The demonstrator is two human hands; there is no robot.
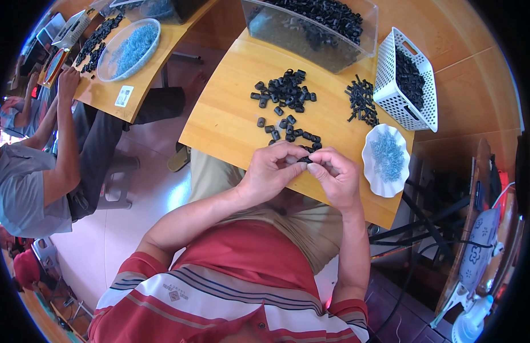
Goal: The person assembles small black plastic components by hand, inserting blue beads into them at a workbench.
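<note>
My left hand (271,170) and my right hand (336,176) meet at the near edge of the wooden table (219,114). Between their fingertips they pinch a small black plastic part (305,160), mostly covered by the fingers. Just beyond my hands lie loose black plastic pieces (285,91), in a heap with a trail of them running toward me. To the right is a pile of thin black pins (362,102). A white wavy-rimmed dish (372,178) holding small clear bluish springs (388,154) stands beside my right hand.
A clear bin (311,48) full of black parts stands at the table's far side. Right of it is a white perforated basket (399,106) with more black parts. On the left, another person (42,171) sits at a second table (110,97) with a round tray (105,63) of springs.
</note>
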